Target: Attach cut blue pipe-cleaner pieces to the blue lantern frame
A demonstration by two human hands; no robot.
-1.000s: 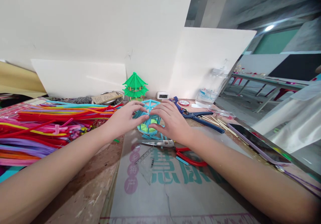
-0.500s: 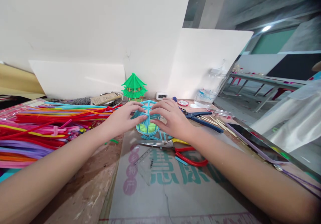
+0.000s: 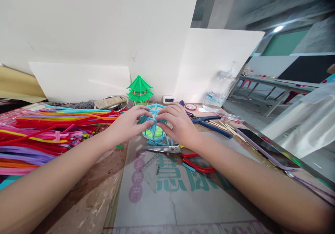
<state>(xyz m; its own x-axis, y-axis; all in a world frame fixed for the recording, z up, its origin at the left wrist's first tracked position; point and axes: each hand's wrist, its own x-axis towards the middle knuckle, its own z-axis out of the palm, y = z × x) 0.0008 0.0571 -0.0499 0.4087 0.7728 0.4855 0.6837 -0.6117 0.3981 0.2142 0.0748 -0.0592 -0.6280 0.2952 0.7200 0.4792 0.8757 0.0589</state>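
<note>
Centrally: blue strip frame (image 3: 154,127), between left hand (image 3: 133,125) and right hand (image 3: 180,125); fingers half-curled, thumbs slightly spread, at its upper strips; firm pinch cannot be told. Versus half a second ago: pose near-identical, less yellow on scissors (image 3: 167,149). Brown table (image 3: 96,199), lower left; white board (image 3: 86,24), upper left.

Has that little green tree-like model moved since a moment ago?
No, the green model stands where it did, left of the white clock.
</note>
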